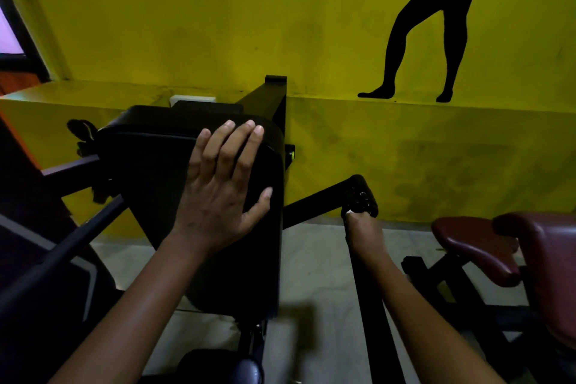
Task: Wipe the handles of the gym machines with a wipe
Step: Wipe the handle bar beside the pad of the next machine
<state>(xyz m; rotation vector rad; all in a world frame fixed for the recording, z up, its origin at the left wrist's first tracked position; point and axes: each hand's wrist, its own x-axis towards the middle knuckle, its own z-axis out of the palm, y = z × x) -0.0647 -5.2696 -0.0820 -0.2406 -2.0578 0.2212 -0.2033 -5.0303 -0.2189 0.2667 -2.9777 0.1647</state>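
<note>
My left hand (224, 184) lies flat and open on the black back pad (156, 171) of a gym machine, fingers spread toward the wall. My right hand (363, 227) is wrapped around the machine's right handle (361, 190), a black grip at the end of a black bar. A small bit of white wipe (349, 212) shows at the top of my right fist, pressed against the grip. Most of the wipe is hidden inside the hand. A second handle (82, 131) sticks out to the left of the pad.
A yellow wall with a ledge (405, 103) stands close behind the machine. A maroon padded seat (486, 246) of another machine is at the right. Black frame bars (62, 246) cross the lower left. Pale floor tiles (314, 259) show between the machines.
</note>
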